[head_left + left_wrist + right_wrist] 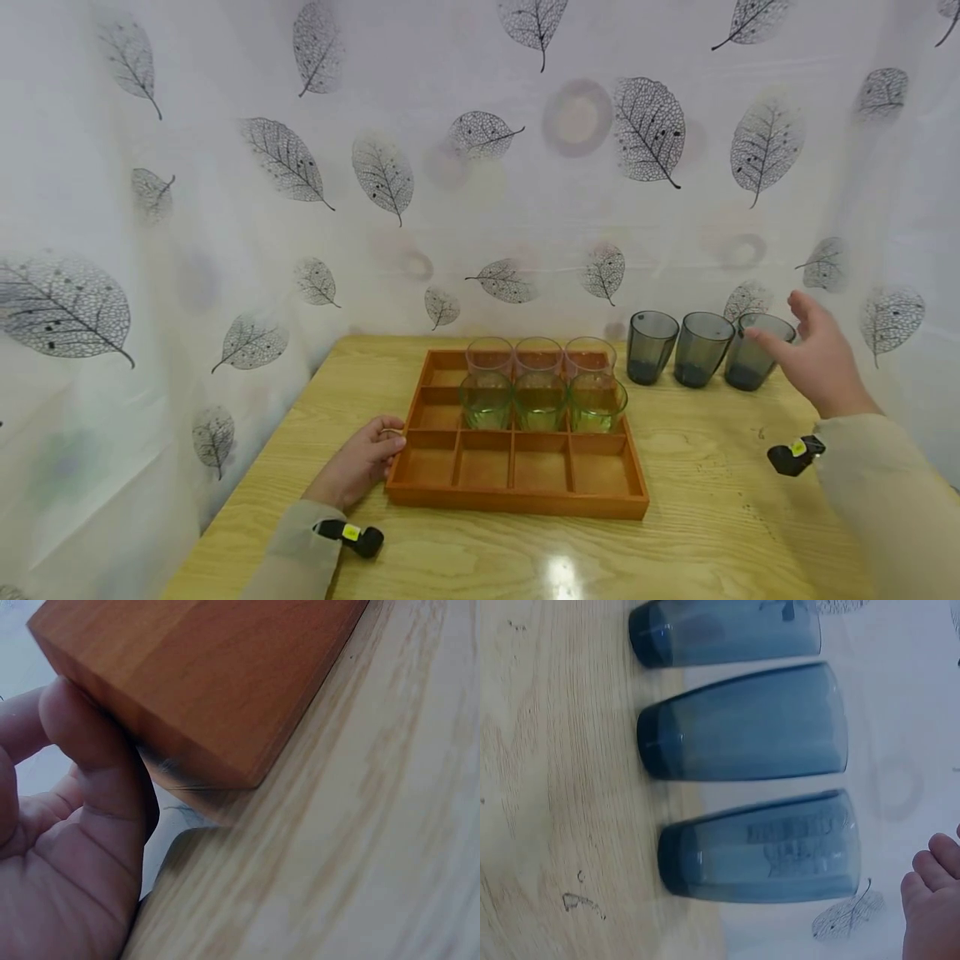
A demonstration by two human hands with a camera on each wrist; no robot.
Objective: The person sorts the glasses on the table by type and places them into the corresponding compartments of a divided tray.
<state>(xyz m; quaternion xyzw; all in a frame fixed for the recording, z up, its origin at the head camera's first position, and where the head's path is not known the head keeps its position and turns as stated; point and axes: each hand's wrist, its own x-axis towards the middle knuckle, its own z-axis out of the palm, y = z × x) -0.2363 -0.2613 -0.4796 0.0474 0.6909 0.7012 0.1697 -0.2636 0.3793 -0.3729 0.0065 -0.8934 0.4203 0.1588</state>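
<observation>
My left hand (362, 460) grips the left side wall of an orange-brown wooden compartment tray (517, 500); in the left wrist view the thumb (97, 750) lies against the tray's corner (202, 697). Three clear glasses (537, 354) stand in the tray's back row and three green-tinted glasses (540, 404) in the middle row. To the right of the tray, three dark grey glasses stand upright in a line. My right hand (821, 358), thumb and fingers spread, is beside the rightmost grey glass (750, 367). The right wrist view shows that glass (765, 851) apart from the fingers.
The front row and left column of the tray hold no glasses. Light wooden table (712, 533) lies under everything. A white curtain with a leaf print (480, 208) hangs right behind the table and along its left side.
</observation>
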